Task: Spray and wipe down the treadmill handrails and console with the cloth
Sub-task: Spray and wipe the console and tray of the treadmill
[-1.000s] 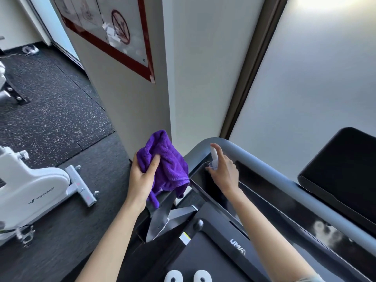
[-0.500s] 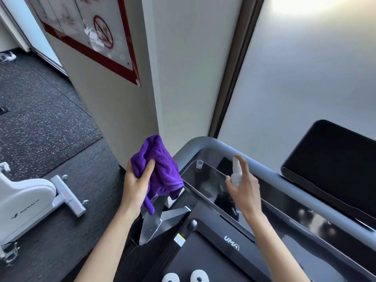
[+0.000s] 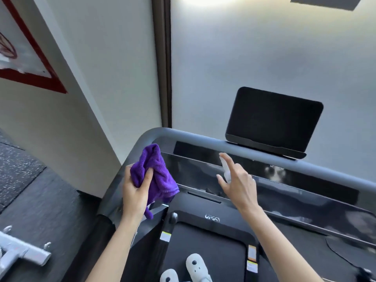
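- The only container in sight is a small translucent white spray bottle [image 3: 225, 169], held in the right hand [image 3: 239, 185]; whether there is liquid inside cannot be told, as the bottle is blurred and mostly hidden by the fingers.
- That right hand has its index finger stretched up over the top of the bottle, with the thumb and remaining fingers curled around its body; it hangs over the middle of the glossy black console panel [image 3: 284, 186].
- The purple cloth [image 3: 157, 174] is a fluffy microfibre one, bunched into a loose wad with a hemmed corner and a thin tail hanging down on the near side.
- The left hand [image 3: 135, 197] grips the cloth, thumb pressed across its front and fingers wrapped behind, at the left end of the console, just beside the curved left corner of the grey handrail [image 3: 203, 137].
- The handrail runs along the far edge of the console from that left corner off to the right; the console panel shows dim reflections.
- A dark tablet-like screen [image 3: 274, 121] stands tilted on the far side of the handrail, right of centre.
- Nearer, the black treadmill belt [image 3: 207, 251] bears a pair of pale grey shoes [image 3: 195, 265] at the bottom edge.
- On the far left, a white wall carries a red-bordered sign [image 3: 22, 64]; at the near left is part of a white exercise machine [image 3: 18, 253] on dark speckled flooring.
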`<action>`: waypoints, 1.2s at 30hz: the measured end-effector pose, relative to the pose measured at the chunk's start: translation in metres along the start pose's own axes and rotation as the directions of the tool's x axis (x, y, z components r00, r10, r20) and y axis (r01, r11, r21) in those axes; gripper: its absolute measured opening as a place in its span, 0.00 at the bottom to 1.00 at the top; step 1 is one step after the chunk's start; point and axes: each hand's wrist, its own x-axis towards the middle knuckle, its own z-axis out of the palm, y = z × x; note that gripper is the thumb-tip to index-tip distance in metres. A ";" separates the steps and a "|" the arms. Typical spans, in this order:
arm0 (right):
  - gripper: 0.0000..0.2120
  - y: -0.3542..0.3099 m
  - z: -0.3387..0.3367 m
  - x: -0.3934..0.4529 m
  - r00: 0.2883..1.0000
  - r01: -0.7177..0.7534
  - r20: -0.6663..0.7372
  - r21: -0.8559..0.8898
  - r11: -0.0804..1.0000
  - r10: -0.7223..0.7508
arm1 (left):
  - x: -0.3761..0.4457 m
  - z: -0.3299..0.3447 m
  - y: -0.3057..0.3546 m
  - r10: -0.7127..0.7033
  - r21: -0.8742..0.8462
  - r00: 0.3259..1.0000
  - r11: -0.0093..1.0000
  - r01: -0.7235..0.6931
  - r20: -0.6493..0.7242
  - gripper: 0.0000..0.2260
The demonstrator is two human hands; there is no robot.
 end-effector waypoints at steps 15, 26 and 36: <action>0.34 0.033 -0.030 -0.011 0.978 -0.125 -0.154 0.101 0.987 0.140 | -0.025 0.009 0.006 0.017 0.022 1.000 1.000 -0.017 0.004 0.12; 0.29 0.075 -0.055 -0.004 0.950 -0.127 -0.259 0.188 0.974 0.174 | -0.045 0.062 0.012 0.002 -0.004 1.000 1.000 -0.002 0.025 0.06; 0.32 0.115 -0.064 -0.054 0.939 -0.225 -0.224 0.168 0.960 0.259 | -0.056 0.092 0.016 0.013 0.020 0.996 1.000 -0.015 0.085 0.04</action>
